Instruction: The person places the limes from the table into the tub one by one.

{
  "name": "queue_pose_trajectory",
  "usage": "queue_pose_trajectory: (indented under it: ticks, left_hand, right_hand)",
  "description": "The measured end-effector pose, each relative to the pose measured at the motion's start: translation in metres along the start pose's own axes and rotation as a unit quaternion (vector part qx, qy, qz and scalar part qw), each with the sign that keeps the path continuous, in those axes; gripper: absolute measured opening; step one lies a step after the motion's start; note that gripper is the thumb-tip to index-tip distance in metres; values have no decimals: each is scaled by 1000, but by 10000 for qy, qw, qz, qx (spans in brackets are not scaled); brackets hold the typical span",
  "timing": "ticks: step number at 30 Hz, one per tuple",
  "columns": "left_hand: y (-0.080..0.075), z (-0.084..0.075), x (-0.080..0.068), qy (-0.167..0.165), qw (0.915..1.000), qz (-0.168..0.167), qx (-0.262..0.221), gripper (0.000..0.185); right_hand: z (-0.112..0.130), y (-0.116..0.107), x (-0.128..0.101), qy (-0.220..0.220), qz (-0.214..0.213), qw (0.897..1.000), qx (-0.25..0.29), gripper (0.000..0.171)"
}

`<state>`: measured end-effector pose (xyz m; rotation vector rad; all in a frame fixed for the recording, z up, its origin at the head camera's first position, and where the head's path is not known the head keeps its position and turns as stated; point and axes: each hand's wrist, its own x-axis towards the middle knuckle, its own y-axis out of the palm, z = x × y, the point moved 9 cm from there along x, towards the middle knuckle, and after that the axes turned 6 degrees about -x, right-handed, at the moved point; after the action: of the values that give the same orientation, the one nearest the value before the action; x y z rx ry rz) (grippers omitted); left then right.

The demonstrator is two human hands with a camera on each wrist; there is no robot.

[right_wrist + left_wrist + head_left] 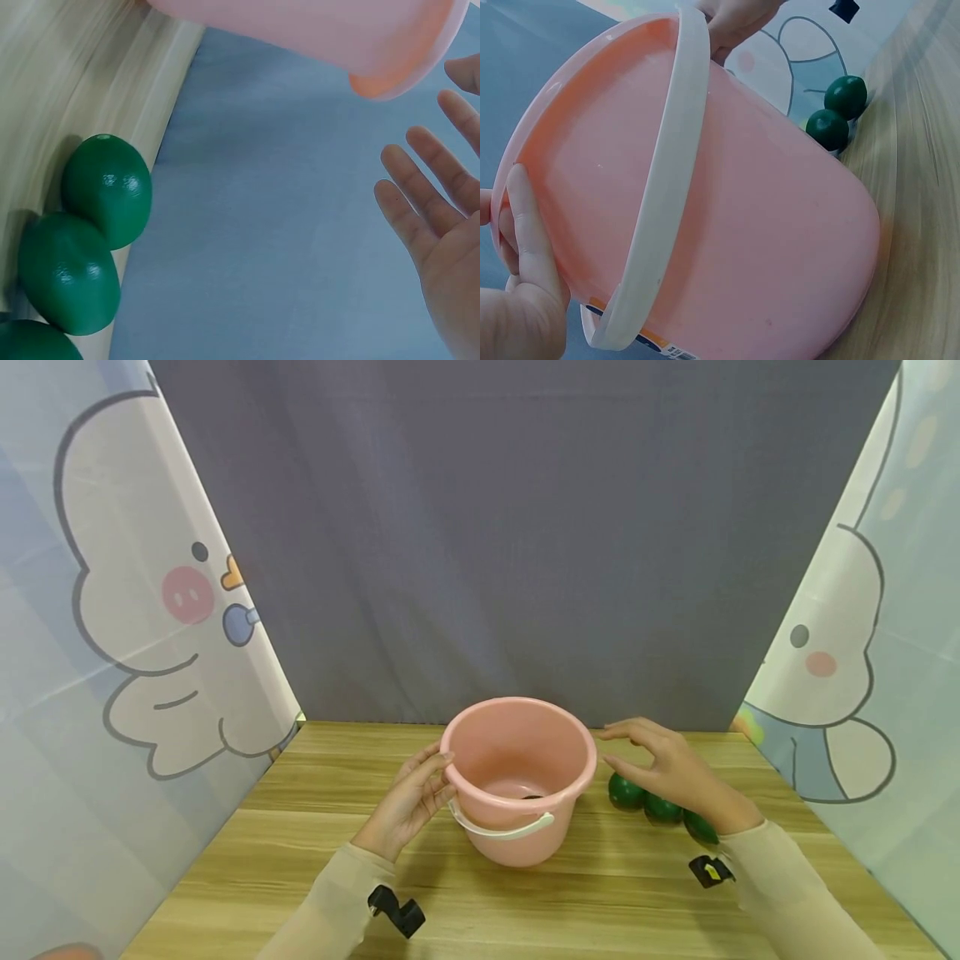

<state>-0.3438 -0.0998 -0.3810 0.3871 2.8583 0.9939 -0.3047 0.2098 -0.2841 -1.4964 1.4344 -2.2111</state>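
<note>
1. The left hand (408, 802) pinches the rim of the upright pink bucket (525, 852), apparently to steady it.
2. Spread fingers on the right hand (667, 764) sit just beside the opposite rim; green ovals (663, 811) lie below them.
3. A two-handed hold would need those fingers closing inward; the dark patch (532, 797) inside is unclear.

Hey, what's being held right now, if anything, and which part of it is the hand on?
The pink bucket, by its rim on the left side, in the left hand. The right hand holds nothing.
</note>
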Motion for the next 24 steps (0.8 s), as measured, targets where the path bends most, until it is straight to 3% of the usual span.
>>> queue_pose_trajectory:
  ticks: [15, 24]
  left_hand:
    - [0, 0, 0, -21, 10000, 24, 23, 52]
    - [1, 0, 0, -25, 10000, 68, 6, 52]
  right_hand:
    - [-12, 2, -15, 98, 19, 9999, -128, 43]
    - [-20, 3, -32, 431, 249, 9983, -315, 39]
